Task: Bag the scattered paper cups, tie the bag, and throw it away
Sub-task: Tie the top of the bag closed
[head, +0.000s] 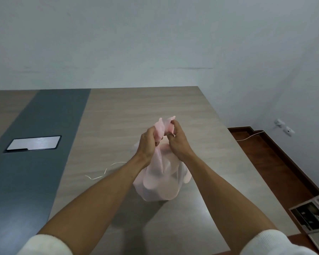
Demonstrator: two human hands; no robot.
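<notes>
Left grip (149, 142) and right grip (175, 138) were both closed on the gathered mouth of the pink bag (160, 183), each pinching one flap (164, 126) of plastic above the neck. The bag stood on the desk (136, 107), bulging; its contents could not be made out. A loose string (101, 173) lay to its left. Judgement: tying was in hand. The flaps should be crossed and drawn tight low on the neck, the bag kept upright.
</notes>
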